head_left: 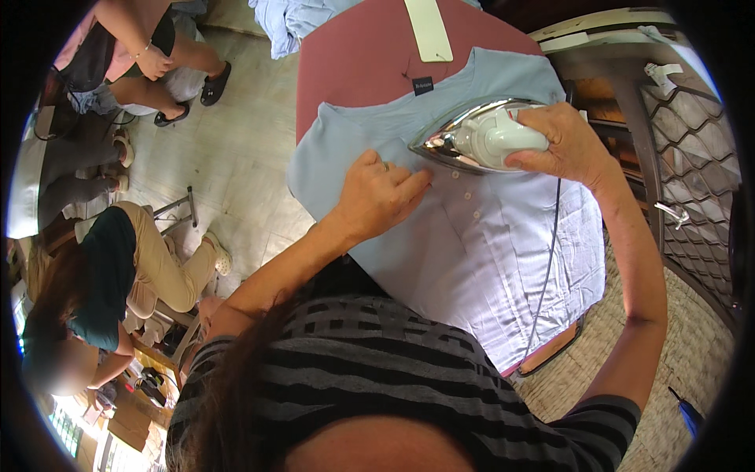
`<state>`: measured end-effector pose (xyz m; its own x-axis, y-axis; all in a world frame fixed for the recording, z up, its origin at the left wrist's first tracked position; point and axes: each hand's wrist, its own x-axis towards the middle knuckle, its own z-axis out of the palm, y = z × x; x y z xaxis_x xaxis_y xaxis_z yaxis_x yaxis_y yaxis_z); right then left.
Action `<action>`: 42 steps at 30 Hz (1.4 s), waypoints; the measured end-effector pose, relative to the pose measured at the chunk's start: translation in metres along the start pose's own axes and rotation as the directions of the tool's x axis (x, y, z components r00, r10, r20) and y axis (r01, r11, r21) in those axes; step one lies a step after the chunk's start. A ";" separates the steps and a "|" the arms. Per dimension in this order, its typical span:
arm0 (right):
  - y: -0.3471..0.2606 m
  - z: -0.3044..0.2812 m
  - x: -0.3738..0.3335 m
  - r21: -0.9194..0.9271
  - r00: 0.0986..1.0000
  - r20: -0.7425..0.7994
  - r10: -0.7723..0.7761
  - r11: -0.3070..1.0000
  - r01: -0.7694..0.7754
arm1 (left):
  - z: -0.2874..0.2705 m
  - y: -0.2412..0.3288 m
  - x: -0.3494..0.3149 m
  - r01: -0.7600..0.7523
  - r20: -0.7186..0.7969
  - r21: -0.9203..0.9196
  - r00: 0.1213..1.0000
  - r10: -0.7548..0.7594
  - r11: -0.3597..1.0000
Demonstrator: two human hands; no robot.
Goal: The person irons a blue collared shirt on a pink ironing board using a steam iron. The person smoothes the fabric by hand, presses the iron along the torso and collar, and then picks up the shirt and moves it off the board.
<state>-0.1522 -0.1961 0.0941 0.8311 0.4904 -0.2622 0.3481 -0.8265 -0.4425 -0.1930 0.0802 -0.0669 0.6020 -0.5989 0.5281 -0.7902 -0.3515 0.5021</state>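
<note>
A pale blue buttoned blouse point(346, 149) lies spread over the maroon ironing board point(354, 59), its neckline toward the far end. My right hand point(566, 141) is wrapped round the handle of a white and silver iron point(480, 138). The iron rests on the blouse's upper front, its tip pointing left, beside the row of small buttons. Just left of that tip my left hand point(377, 193) is closed, fingers bent and pinching the blouse's fabric. A dark cord point(550, 259) runs from the iron down across the blouse toward me.
A long pale tag point(427, 30) lies at the board's far end, near more light blue cloth point(291, 23). On the right stands a dark metal lattice gate point(692, 157). Several people are on the left, one seated in beige trousers point(165, 259). A blue umbrella-like object point(690, 413) is at lower right.
</note>
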 end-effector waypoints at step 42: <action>0.013 -0.017 -0.027 0.092 0.983 -0.183 0.031 0.996 -0.014 | 0.019 0.060 -0.005 0.048 0.069 0.010 0.996 -0.048 0.999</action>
<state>-0.1624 -0.2247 0.1104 0.9070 0.4054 -0.1141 0.2947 -0.8045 -0.5156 -0.2461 0.0483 -0.0525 0.6300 -0.6298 0.4544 -0.7617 -0.3869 0.5197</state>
